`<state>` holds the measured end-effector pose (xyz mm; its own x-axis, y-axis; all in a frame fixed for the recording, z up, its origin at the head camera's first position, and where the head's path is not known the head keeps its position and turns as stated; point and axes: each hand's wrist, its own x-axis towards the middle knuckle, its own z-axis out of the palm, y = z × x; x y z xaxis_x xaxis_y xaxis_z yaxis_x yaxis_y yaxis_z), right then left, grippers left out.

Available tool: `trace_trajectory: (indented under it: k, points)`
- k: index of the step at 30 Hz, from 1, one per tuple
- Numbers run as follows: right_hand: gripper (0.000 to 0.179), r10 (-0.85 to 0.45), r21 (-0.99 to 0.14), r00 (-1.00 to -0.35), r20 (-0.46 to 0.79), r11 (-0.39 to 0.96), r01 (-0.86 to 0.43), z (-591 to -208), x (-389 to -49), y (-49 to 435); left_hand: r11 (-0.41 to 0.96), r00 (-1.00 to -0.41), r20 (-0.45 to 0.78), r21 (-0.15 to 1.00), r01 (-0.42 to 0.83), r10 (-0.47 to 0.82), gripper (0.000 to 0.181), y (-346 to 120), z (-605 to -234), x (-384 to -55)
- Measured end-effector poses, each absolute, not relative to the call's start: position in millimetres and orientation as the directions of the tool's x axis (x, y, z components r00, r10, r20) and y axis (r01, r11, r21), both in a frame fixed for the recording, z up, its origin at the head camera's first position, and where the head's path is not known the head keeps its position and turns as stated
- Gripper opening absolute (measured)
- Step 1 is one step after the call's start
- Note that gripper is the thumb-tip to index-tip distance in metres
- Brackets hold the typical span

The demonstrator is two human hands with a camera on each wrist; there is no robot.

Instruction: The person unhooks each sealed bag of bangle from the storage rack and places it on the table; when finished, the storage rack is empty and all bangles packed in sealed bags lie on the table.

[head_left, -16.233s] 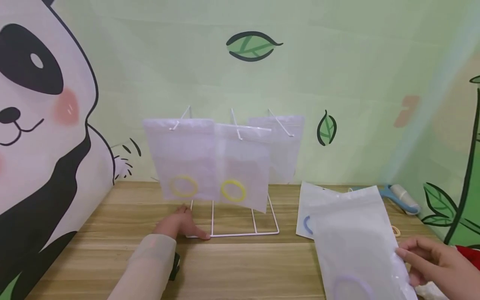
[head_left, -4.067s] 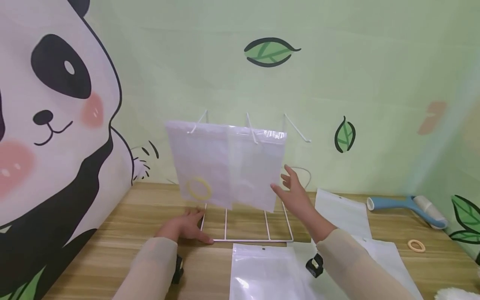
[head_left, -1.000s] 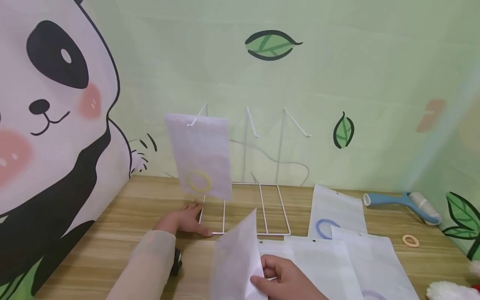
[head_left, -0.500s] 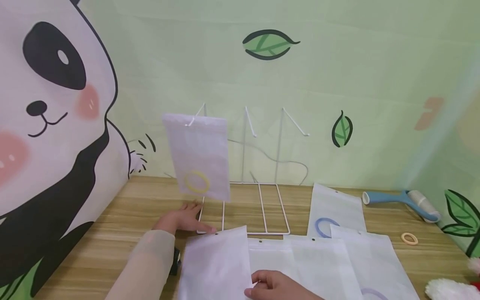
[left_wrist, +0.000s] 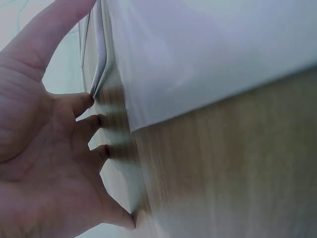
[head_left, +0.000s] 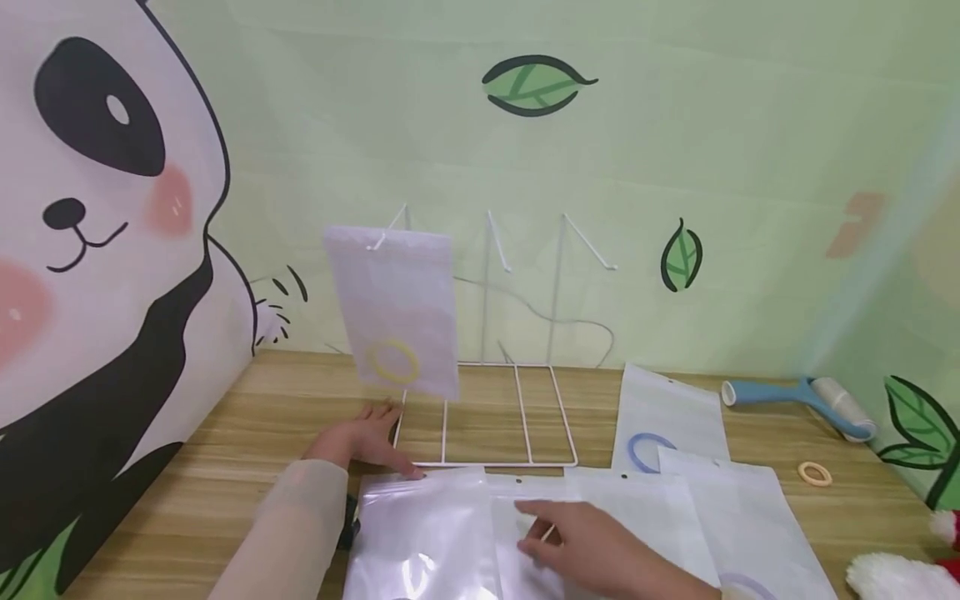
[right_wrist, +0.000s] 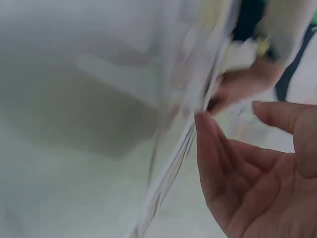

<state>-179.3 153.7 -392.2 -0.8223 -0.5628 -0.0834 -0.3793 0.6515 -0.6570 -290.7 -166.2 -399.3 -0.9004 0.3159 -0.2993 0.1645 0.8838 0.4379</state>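
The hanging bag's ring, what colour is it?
The ring is yellow, best seen in the head view.

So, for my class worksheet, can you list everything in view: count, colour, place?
Table: one, brown, lower half
Wire rack: one, white, centre
Hanging bag: one, white, rack's left hook
Table bags: at least five, white, front and right
First ring: one, yellow, hanging bag's bottom
Second ring: one, blue, at rearmost table bag
Third ring: one, purple, bottom edge
Loose ring: one, pale orange, right
Roller: one, blue and grey, rear right
Cord: one, grey, behind rack
Fluffy stuff: count unclear, white and red, right edge
Backdrop: one, green, panda and leaves printed, rear
Wrist device: one seen, black, left arm
Sleeves: two, beige, lower edge
Left grip: one, rack's front left corner
Right grip: one, over table bags
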Motion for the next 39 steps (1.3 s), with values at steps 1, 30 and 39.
trace_trajectory:
  k: [1,30,39]
  points:
    - [0.049,-0.522,-0.576,-0.852,-0.033,0.707,-0.411,-391.1,-186.6,155.5,0.883,-0.901,-0.299,0.440,0.163,0.315,0.117,-166.8,-399.6,-291.2]
    - [0.046,-0.313,-0.173,-0.931,-0.187,0.944,-0.282,-378.7,-307.6,176.9,0.899,-0.917,-0.281,0.412,0.150,0.282,0.110,-165.7,-398.7,-291.3]
    - [0.046,-0.286,-0.175,-0.929,-0.236,0.953,-0.249,-374.9,-312.7,172.3,0.710,-0.915,-0.299,0.703,-0.018,0.272,0.097,-179.2,-404.5,-299.3]
